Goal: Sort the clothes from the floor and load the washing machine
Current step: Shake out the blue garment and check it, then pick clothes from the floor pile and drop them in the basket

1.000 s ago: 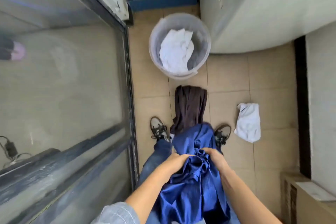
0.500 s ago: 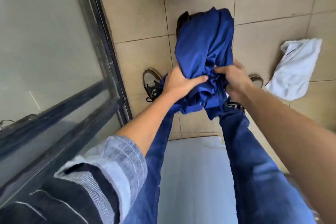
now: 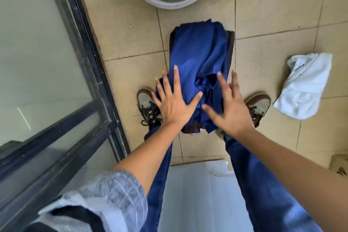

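Note:
A blue garment lies bunched on the tiled floor between my shoes, on top of a dark brown garment whose edges show around it. My left hand has its fingers spread flat over the near left part of the blue cloth. My right hand hovers with spread fingers over its near right part; whether it touches is unclear. A white garment lies crumpled on the floor to the right. A pale round laundry basket with white cloth inside stands at the top.
A dark-framed glass door runs along the left. A white ribbed surface lies between my legs at the bottom. A cardboard corner shows at the right edge. Tan floor tiles surround the clothes.
Both hands gripped the bunched blue garment in the air before. Now it lies on the brown garment on the floor and both hands have opened with fingers spread.

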Available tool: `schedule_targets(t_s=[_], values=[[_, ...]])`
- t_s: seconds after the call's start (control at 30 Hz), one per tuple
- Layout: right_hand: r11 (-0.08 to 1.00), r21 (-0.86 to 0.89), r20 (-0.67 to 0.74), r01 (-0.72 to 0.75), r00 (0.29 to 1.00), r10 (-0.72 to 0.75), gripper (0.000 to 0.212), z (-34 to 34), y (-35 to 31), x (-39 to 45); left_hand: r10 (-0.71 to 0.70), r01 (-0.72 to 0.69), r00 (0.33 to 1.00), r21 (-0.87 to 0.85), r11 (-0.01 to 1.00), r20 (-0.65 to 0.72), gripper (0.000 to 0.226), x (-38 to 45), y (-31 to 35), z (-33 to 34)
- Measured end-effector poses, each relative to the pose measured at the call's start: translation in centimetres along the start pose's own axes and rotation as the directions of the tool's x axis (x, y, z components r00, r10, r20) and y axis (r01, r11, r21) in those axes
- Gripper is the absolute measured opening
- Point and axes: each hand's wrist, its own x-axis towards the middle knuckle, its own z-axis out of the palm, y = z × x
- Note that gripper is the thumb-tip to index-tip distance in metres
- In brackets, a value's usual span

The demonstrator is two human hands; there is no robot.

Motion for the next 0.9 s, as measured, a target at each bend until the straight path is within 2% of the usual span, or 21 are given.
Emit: schedule_targets(t_s=[0.03,0.07,0.2,0.27,0.37,0.53,0.67,0.73,0.77,0.83,0.9], values=[[0.99,-0.108,0.039,0.092,0.995,-0.088,0.099,0.2,0.1,-0.1,-0.005,0.01,0.997,-0.063,0.998,0.083,0.107,0.1,-0.4,0.3],[0.969,-0.215,0.097,0.123,0.99,-0.104,0.1,0.5,0.1,0.1,0.017,0.005,0.985,-0.129,0.992,0.169,0.104,0.3,-0.9,0.6],[0.886,-0.464,0.316,0.014,0.937,0.151,0.108,2.2,1.5,3.7,0.266,-0.218,0.895,-0.171,0.961,0.359,0.097,2.0,-2.3,2.0],[0.862,-0.506,0.385,-0.031,0.886,0.258,0.108,2.4,3.1,6.4,0.286,-0.203,0.854,-0.227,0.952,0.434,0.095,3.7,-2.9,3.3],[0.88,-0.467,0.456,-0.081,0.831,0.318,0.11,2.3,4.5,9.4,0.223,-0.147,0.827,-0.184,0.972,0.515,0.095,5.7,-2.9,4.9],[0.94,-0.235,0.424,-0.247,0.845,0.328,0.106,1.8,3.4,9.8,0.152,-0.188,0.802,0.002,0.982,0.577,0.102,5.3,-1.2,4.1],[0.939,-0.044,0.31,-0.341,0.889,0.337,0.092,0.4,0.4,7.7,0.146,-0.259,0.88,0.2,0.945,0.452,0.097,4.3,-0.2,0.7],[0.942,0.073,0.227,-0.327,0.925,0.304,0.074,-0.9,-1.3,7.0,0.214,-0.309,0.919,0.267,0.913,0.33,0.084,4.2,0.5,-1.8],[0.948,0.131,0.153,-0.29,0.951,0.27,0.06,-1.3,-2.0,6.7,0.286,-0.343,0.926,0.235,0.909,0.246,0.074,4.3,0.8,-3.3],[0.959,0.235,-0.052,-0.156,0.984,0.173,0.037,-2.5,-3.9,6.2,0.445,-0.447,0.894,0.049,0.893,0.043,0.047,4.8,1.7,-6.6],[0.949,0.316,-0.236,-0.022,0.966,0.101,0.039,-4.4,-6.8,6.3,0.565,-0.592,0.798,-0.1,0.799,-0.212,0.021,5.5,3.2,-10.4]])
